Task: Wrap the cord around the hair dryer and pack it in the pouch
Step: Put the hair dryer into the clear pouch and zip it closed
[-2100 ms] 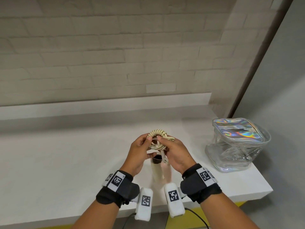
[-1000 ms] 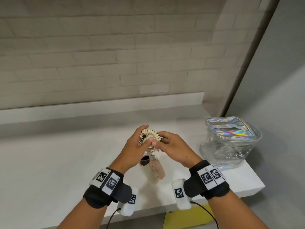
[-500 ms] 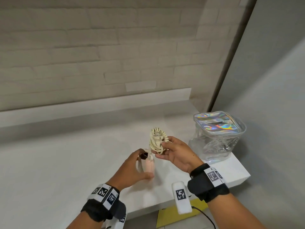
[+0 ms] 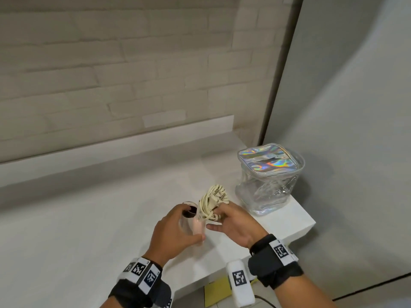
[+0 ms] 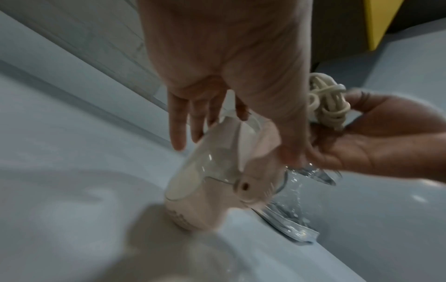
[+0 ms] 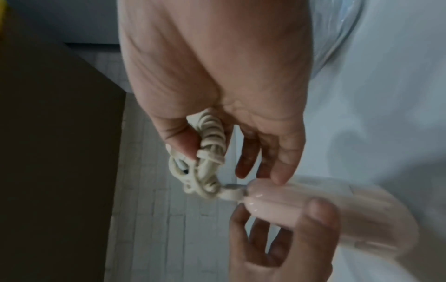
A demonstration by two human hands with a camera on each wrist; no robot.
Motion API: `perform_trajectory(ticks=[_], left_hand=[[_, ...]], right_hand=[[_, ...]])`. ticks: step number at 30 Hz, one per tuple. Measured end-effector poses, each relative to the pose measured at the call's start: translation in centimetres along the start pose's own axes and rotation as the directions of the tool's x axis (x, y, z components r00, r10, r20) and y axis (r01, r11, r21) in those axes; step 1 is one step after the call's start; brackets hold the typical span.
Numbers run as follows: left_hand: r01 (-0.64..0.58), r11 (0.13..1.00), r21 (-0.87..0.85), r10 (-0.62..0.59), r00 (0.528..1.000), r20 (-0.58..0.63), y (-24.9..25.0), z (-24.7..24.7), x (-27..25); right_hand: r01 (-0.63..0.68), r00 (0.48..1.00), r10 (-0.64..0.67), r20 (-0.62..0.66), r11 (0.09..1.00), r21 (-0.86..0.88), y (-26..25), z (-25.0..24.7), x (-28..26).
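A pale pink hair dryer stands with its dark nozzle up on the white counter. My left hand grips its body, fingers on one side and thumb on the other, as the left wrist view shows on the dryer. The cream cord is wound into a tight bundle, plug on top, just right of the dryer. My right hand pinches that bundle between thumb and fingers. The clear pouch with its iridescent top stands upright to the right, an arm's width from the hands.
The counter ends just right of the pouch at a corner, with a grey wall beyond. A brick wall and a low ledge run along the back. A yellow object lies below the counter's front edge.
My left hand has let go of the cord bundle and dropped to grip the dryer's body. The right hand has kept the bundle. The view has swung right and down.
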State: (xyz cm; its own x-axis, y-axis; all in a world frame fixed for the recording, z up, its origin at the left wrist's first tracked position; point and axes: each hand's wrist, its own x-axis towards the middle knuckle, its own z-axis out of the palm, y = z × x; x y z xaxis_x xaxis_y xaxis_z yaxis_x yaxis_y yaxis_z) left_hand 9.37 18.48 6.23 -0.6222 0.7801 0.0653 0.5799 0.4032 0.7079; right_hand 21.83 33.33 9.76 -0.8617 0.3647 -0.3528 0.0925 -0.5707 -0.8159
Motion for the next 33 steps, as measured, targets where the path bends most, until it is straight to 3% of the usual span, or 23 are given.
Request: perform_trajectory(ticks=[3, 7, 10, 13, 16, 18, 20, 21, 22, 24, 26, 29, 31, 33], left_hand=[[-0.039, 0.988, 0.152, 0.047, 0.998, -0.048, 0.8, 0.8, 0.9], [-0.078, 0.934, 0.349, 0.117, 0.989, -0.091, 2.4, 1.6, 2.3], [-0.142, 0.923, 0.358, 0.192, 0.975, -0.109, 4.8, 2.2, 3.0], [-0.211, 0.92, 0.331, 0.249, 0.965, -0.078, 7.5, 3.6, 3.5], [-0.237, 0.935, 0.265, 0.25, 0.968, -0.014, 9.6, 4.9, 3.9], [-0.224, 0.97, 0.09, 0.213, 0.969, 0.124, 10.0, 4.7, 4.8], [-0.145, 0.985, -0.094, 0.169, 0.917, 0.362, 9.8, 3.8, 6.4], [-0.167, 0.982, -0.092, 0.19, 0.879, 0.438, 9.8, 3.4, 7.5], [-0.24, 0.97, -0.044, 0.235, 0.87, 0.434, 9.7, 3.3, 8.6], [-0.418, 0.905, 0.08, 0.387, 0.887, 0.252, 10.6, 3.6, 10.8], [-0.588, 0.786, 0.192, 0.574, 0.809, 0.125, 12.6, 4.5, 12.8], [-0.721, 0.602, 0.344, 0.696, 0.685, 0.217, 15.6, 6.7, 14.8], [-0.704, 0.603, 0.376, 0.653, 0.706, 0.274, 16.6, 7.8, 15.5], [-0.661, 0.672, 0.335, 0.611, 0.75, 0.255, 16.5, 8.2, 15.8]], right_hand=[[0.17, 0.972, -0.193, -0.134, 0.972, -0.163, -0.5, 0.1, -1.1], [0.225, 0.943, -0.302, -0.139, 0.889, -0.398, 0.2, -0.3, -2.5], [0.35, 0.861, -0.469, -0.198, 0.827, -0.441, 1.2, -0.4, -2.4], [0.398, 0.803, -0.542, -0.249, 0.798, -0.453, 0.8, -0.7, -2.6], [0.388, 0.738, -0.594, -0.318, 0.761, -0.521, -0.5, -2.6, -3.3], [0.356, 0.732, -0.597, -0.328, 0.746, -0.563, -1.2, -4.4, -4.1], [0.296, 0.711, -0.608, -0.353, 0.714, -0.634, -1.9, -6.4, -5.0], [0.266, 0.701, -0.616, -0.36, 0.694, -0.669, -2.2, -7.4, -5.6], [0.249, 0.696, -0.622, -0.359, 0.678, -0.692, -2.5, -8.2, -6.3], [0.223, 0.696, -0.628, -0.346, 0.649, -0.727, -3.2, -9.5, -7.6], [0.207, 0.692, -0.645, -0.324, 0.608, -0.766, -3.7, -10.3, -8.7], [0.203, 0.67, -0.668, -0.323, 0.584, -0.786, -4.0, -11.8, -10.1], [0.186, 0.673, -0.661, -0.331, 0.584, -0.79, -4.0, -12.6, -11.1], [0.179, 0.668, -0.663, -0.337, 0.583, -0.792, -4.1, -13.2, -12.1]])
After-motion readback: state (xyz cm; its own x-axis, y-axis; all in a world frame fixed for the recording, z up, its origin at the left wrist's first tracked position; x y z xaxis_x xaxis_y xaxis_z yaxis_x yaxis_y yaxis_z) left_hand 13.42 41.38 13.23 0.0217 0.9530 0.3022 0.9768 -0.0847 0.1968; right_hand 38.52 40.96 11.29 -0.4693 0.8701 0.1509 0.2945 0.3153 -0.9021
